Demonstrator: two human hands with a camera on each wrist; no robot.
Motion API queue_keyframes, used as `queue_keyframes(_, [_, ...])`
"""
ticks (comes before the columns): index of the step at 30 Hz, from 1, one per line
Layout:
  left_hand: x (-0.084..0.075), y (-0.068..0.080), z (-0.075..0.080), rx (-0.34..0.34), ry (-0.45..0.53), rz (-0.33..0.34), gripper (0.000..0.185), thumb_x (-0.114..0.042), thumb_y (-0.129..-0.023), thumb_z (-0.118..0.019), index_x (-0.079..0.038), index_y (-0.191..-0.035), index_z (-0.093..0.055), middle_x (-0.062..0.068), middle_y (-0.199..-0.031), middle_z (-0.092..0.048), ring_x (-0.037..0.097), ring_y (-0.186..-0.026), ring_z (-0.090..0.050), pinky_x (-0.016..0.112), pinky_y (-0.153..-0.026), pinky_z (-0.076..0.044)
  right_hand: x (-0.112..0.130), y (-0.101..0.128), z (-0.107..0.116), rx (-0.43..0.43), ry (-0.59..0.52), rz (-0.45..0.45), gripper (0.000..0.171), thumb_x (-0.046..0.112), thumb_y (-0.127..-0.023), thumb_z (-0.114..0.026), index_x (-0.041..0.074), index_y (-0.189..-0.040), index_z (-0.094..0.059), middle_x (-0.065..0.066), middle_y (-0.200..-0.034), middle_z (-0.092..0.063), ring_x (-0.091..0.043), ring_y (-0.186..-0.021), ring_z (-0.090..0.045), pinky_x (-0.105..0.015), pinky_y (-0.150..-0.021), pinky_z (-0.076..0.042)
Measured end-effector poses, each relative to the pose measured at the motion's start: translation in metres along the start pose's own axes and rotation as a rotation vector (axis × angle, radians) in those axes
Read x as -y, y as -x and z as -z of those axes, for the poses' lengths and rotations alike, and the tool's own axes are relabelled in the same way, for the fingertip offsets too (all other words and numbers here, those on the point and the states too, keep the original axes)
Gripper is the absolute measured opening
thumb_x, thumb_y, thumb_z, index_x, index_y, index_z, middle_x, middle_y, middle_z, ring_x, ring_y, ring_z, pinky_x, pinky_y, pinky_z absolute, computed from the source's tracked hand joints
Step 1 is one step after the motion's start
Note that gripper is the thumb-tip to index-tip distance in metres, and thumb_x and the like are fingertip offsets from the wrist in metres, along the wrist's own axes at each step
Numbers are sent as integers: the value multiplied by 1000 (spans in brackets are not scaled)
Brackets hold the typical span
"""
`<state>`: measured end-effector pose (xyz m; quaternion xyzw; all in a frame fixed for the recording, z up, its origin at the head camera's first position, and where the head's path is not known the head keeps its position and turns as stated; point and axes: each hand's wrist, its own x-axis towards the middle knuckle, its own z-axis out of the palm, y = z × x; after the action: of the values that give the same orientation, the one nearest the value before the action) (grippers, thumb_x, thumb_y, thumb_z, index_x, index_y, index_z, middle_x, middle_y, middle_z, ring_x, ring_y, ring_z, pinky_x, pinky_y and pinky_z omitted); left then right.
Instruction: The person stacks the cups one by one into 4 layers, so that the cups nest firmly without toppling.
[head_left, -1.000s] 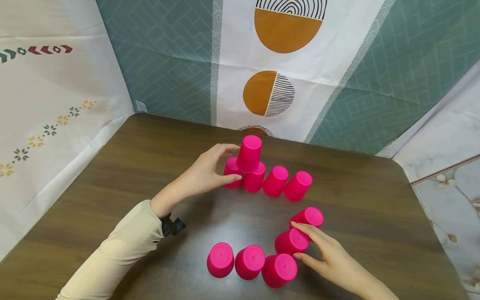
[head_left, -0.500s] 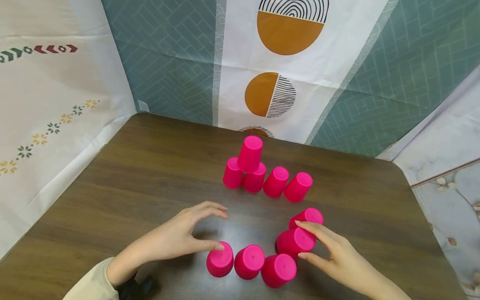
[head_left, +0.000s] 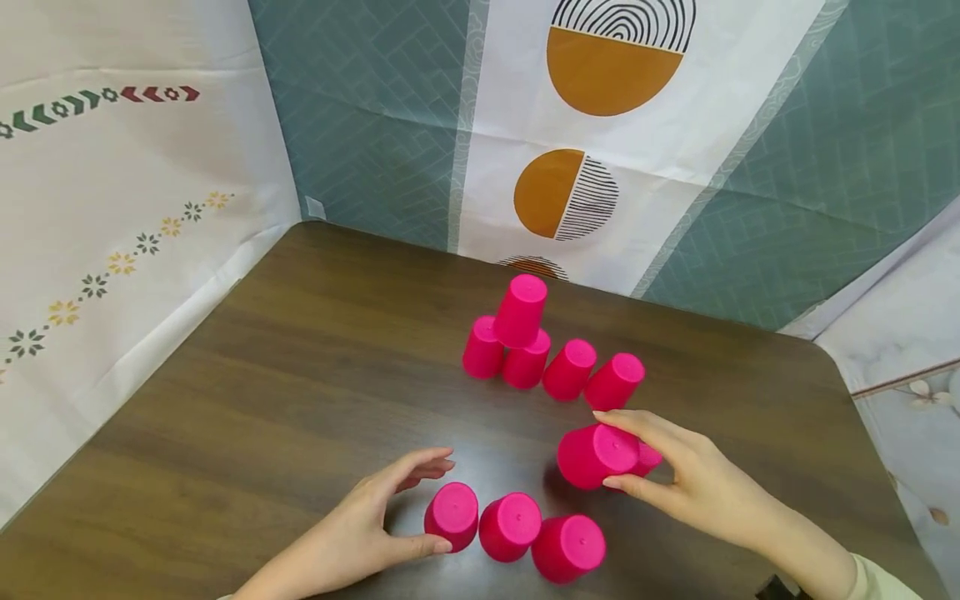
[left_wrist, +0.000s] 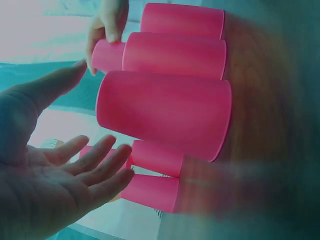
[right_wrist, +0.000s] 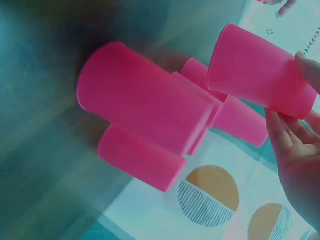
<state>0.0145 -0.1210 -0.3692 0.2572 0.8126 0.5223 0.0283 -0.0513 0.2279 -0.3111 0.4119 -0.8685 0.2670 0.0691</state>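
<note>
Right hand (head_left: 697, 483) lifting a cup (head_left: 596, 456) off the desk (head_left: 285, 375), gripping it thumb-and-fingers.
Left hand (head_left: 360, 533) is cupping, loose and open, the near-row cup (head_left: 452, 516); I'd keep the lifted one level, clearing the stack (head_left: 519, 310) beyond both hands.

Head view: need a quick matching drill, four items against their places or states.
Items:
1. right hand
2. left hand
3. top cup
4. table

States:
A. bears all the cups
B. stands on two cups of the far row
C. grips a lifted pink cup
D. fingers spread beside the near row's leftmost cup

Pairs: 1-C, 2-D, 3-B, 4-A
</note>
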Motion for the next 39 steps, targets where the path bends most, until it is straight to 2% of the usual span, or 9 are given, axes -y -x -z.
queue_keyframes(2, [1, 2, -4, -35, 10, -9, 66, -32, -79, -74, -22, -136, -42, -7, -124, -57, 13, -112, -55, 28, -96, -44, -2, -6, 4, 27, 9, 5, 67, 27, -72, -80, 13, -131, -52, 5, -123, -57, -6, -112, -54, -8, -93, -39])
queue_keyframes(6, [1, 5, -12, -47, 56, 15, 62, -32, -80, -73, -23, -134, -45, -8, -123, -58, 12, -112, -56, 28, -97, -43, -12, -22, 14, 36, 23, 46, 65, 26, -70, -82, 12, -127, -55, 4, -121, -59, -7, -109, -57, -11, -92, -42])
queue_keyframes(10, [0, 4, -17, -59, 58, 64, 59, -36, -80, -73, -28, -132, -47, -13, -124, -56, 8, -112, -55, 33, -95, -45, -26, -37, 25, 54, 0, -2, 67, 19, -65, -85, 13, -126, -57, 5, -118, -61, -6, -104, -60, -19, -86, -49])
queue_keyframes(12, [1, 3, -19, -70, 31, 44, 58, -36, -79, -74, -28, -130, -48, -13, -123, -56, 8, -111, -55, 35, -93, -46, -32, -43, 28, 65, -25, -49, 68, 17, -64, -85, 13, -126, -57, 5, -117, -61, -5, -100, -61, -19, -83, -50])
queue_keyframes(15, [3, 2, -22, -94, -22, -31, 57, -31, -79, -75, -25, -129, -50, -10, -122, -56, 10, -109, -56, 34, -89, -49, -39, -51, 28, 62, -76, -113, 67, 17, -67, -84, 13, -127, -56, 3, -116, -62, -6, -96, -63, -16, -80, -51])
queue_keyframes(19, [4, 1, -25, -135, -103, -105, 55, -26, -79, -75, -21, -128, -51, -7, -121, -57, 11, -106, -57, 32, -85, -51, -42, -61, 22, 3, -122, -230, 63, 21, -70, -83, 20, -127, -56, 1, -117, -63, -10, -91, -67, -18, -71, -53])
queue_keyframes(25, [5, 1, -25, -143, -138, -164, 49, -22, -82, -73, -19, -126, -53, -6, -116, -58, 10, -101, -58, 26, -82, -52, -40, -72, 17, -125, -8, -295, 62, 24, -70, -83, 25, -126, -57, 4, -114, -65, -14, -83, -69, -17, -69, -52])
queue_keyframes(32, [5, 3, -19, -108, -152, -111, 45, -30, -83, -71, -22, -125, -56, -10, -115, -61, 8, -102, -59, 27, -83, -52, -50, -87, 14, -155, 58, -297, 61, 26, -68, -84, 22, -123, -60, 6, -116, -63, -12, -94, -64, -20, -74, -52])
queue_keyframes(39, [1, 0, -16, -44, -157, -57, 43, -33, -84, -68, -22, -124, -56, -13, -111, -60, 3, -96, -58, 24, -80, -51, -62, -96, 13, -129, 16, -339, 60, 28, -71, -82, 17, -125, -58, 2, -117, -62, -16, -94, -64, -23, -77, -53])
